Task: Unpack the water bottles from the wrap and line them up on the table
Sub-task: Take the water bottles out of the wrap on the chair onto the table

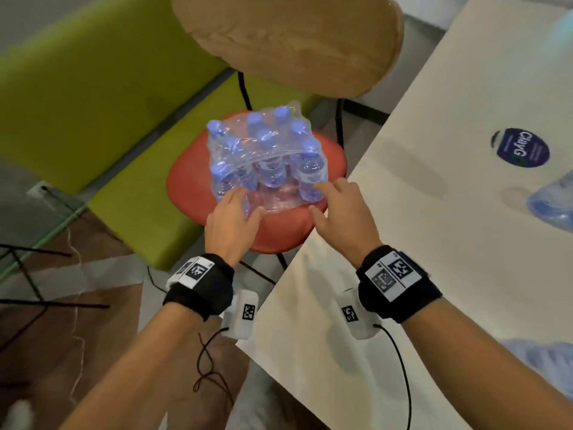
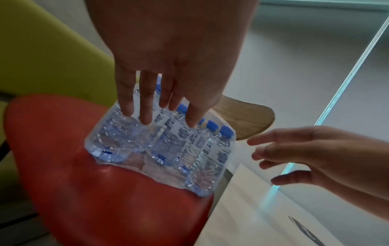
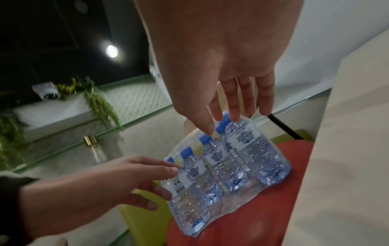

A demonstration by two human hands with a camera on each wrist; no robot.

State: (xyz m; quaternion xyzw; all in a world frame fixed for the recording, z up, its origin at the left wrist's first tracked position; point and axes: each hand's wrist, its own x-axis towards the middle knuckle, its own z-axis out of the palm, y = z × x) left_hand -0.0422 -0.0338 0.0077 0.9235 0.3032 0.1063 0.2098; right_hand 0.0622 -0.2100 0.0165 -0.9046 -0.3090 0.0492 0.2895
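Note:
A pack of several small water bottles (image 1: 266, 156), blue-capped and sealed in clear wrap, stands on a red chair seat (image 1: 279, 234). My left hand (image 1: 235, 209) reaches to its near left side with straight fingers, and the fingertips touch the wrap. My right hand (image 1: 338, 203) is at the near right corner with spread fingers, holding nothing. The left wrist view shows the pack (image 2: 168, 149) under my left hand (image 2: 168, 66), with the right hand (image 2: 315, 158) just short of it. In the right wrist view the pack (image 3: 231, 166) sits below my right hand (image 3: 221, 66).
The pale table (image 1: 434, 243) runs along the right, its edge touching the chair. On it are a round blue sticker (image 1: 521, 148) and crumpled bluish plastic (image 1: 552, 206) at the right edge. The chair's wooden back (image 1: 294, 41) rises behind the pack. A green sofa (image 1: 93, 103) lies left.

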